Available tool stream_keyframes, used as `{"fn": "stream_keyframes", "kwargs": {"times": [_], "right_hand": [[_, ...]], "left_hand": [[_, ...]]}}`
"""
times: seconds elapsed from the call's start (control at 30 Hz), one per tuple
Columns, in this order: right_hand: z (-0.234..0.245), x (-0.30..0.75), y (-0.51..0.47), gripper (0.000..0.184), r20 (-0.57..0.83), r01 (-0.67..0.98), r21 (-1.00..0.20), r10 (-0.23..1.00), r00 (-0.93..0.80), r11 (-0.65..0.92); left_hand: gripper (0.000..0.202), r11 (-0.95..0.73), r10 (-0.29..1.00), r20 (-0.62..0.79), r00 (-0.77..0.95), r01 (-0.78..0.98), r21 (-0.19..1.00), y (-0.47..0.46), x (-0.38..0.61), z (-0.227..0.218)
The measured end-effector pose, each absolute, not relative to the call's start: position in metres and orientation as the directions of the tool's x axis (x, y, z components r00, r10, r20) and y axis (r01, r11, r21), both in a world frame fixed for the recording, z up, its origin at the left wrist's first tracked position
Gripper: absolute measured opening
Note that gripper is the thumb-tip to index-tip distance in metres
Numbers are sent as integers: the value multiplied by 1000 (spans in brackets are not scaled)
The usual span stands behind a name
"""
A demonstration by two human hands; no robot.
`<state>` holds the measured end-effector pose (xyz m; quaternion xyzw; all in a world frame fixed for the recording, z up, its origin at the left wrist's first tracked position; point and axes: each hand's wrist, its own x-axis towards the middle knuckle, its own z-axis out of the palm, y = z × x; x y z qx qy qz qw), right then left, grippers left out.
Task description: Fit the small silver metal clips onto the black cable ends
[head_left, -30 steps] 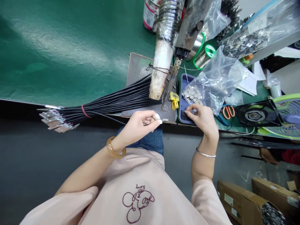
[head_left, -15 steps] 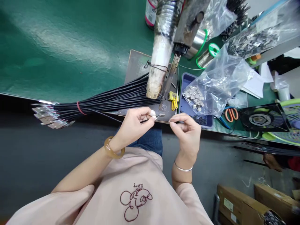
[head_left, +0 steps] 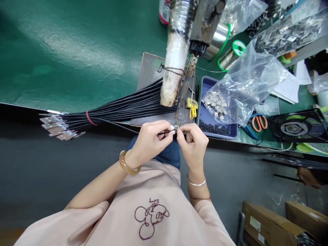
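Note:
My left hand (head_left: 158, 136) is closed in a pinch around the end of a black cable (head_left: 165, 132), which runs back left beside the bundle. A small metal connector (head_left: 176, 125) shows at the fingertips. My right hand (head_left: 193, 138) is also pinched shut, its fingertips meeting the left ones at the connector; what it holds is too small and covered to name. Behind the hands, a bundle of black cables (head_left: 123, 104) lies tied with a red band (head_left: 89, 118), flat metal connectors (head_left: 60, 127) at its left end.
A soldering iron (head_left: 188, 75) and a taped white nozzle (head_left: 170, 82) hang over a grey board (head_left: 148, 65). Right of them sit yellow clips (head_left: 192, 111), a blue tray (head_left: 233, 133) with metal shells and black bits, solder spools (head_left: 228, 58), orange-handled pliers (head_left: 259, 122) and a fan (head_left: 294, 129).
My right hand has moved left, and its fingertips now meet those of my left hand at the connector. My left hand has shifted slightly right with the cable. The view has shifted a little.

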<state>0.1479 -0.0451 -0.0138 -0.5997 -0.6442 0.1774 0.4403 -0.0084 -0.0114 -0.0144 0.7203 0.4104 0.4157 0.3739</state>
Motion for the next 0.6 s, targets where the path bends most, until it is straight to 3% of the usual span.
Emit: {"fn": "stream_keyframes", "kwargs": {"times": [0.13,0.23,0.43,0.6], "right_hand": [[-18,155,-41,15,95,210,-974,994,54,82],[-19,156,-39,16,58,20,-998,996,67,57],[-11,146,-45,18,107,265,-962,982,158,62],[-10,143,-47,20,121,313,-948,978,172,63]], "left_hand": [[8,-302,904,231,359,155,941,-10,-14,-11],[10,-154,925,125,359,53,987,-9,-16,-10],[12,-76,962,58,266,56,996,-12,-12,-15],[13,-78,964,60,260,58,995,-12,-11,-18]]}}
